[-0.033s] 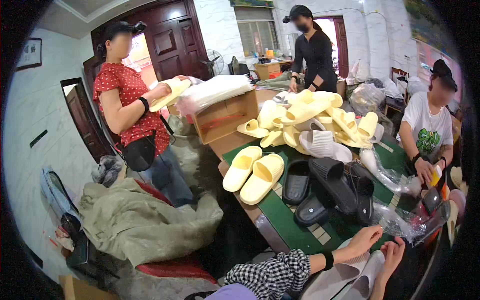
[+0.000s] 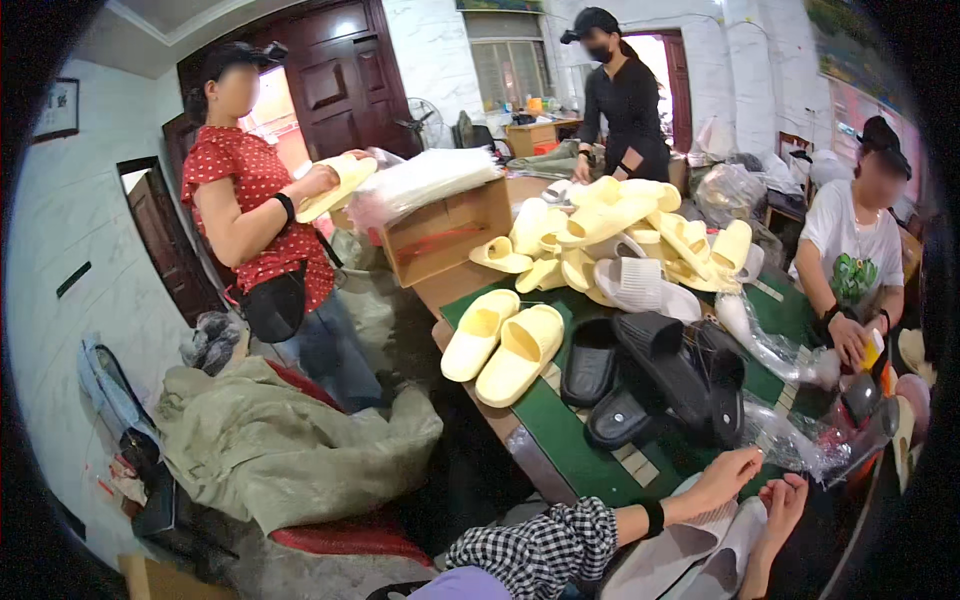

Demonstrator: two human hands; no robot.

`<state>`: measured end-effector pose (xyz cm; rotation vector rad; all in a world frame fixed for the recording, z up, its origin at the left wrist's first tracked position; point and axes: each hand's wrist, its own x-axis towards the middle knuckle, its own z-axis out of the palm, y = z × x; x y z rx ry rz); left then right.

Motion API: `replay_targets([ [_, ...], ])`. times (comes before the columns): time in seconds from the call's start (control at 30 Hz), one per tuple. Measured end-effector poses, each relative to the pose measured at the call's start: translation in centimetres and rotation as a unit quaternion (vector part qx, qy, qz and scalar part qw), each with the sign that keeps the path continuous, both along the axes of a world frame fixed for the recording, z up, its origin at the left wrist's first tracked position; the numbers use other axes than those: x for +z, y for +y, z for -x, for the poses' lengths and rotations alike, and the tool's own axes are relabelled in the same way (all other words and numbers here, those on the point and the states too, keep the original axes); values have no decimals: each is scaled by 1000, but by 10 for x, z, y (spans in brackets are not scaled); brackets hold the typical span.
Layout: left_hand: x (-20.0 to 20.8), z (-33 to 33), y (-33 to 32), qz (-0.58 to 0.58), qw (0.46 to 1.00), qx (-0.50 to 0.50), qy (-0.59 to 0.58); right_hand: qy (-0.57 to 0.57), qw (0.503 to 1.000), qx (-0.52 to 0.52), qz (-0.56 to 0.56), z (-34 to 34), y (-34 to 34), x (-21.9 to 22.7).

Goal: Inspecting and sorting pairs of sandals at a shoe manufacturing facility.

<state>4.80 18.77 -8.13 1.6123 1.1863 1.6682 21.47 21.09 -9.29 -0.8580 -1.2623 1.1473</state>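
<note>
My left hand reaches over a pair of light grey slippers at the lower right, its fingers pinched together. My right hand is close beside it, with fingers curled in; whatever either pinches is too small to tell. The slippers lie under my wrists, partly covered by them. Just beyond my fingertips is a crumpled clear plastic bag. Several black slippers are heaped in front of me on the green table top. To their left sits a pale yellow pair.
A pile of yellow slippers covers the table's far part, beside a cardboard box topped with plastic sheets. Three people stand or sit around: one at left holding a yellow slipper. Olive sacks cover the floor at left.
</note>
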Motion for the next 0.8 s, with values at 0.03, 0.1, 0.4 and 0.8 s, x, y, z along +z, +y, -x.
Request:
replay_targets([
  [0.03, -1, -3, 1, 27, 1000, 0, 15, 24, 999, -29, 30, 5, -11, 13],
  [0.1, 7, -3, -2, 57, 997, 20, 38, -27, 999, -7, 15, 0, -3, 11],
  [0.4, 9, 12, -11, 104, 988, -1, 114, -9, 996, 24, 84, 17, -10, 17],
  [0.8, 13, 7, -19, 73, 982, -3, 177, -6, 995, 39, 87, 14, -13, 15],
])
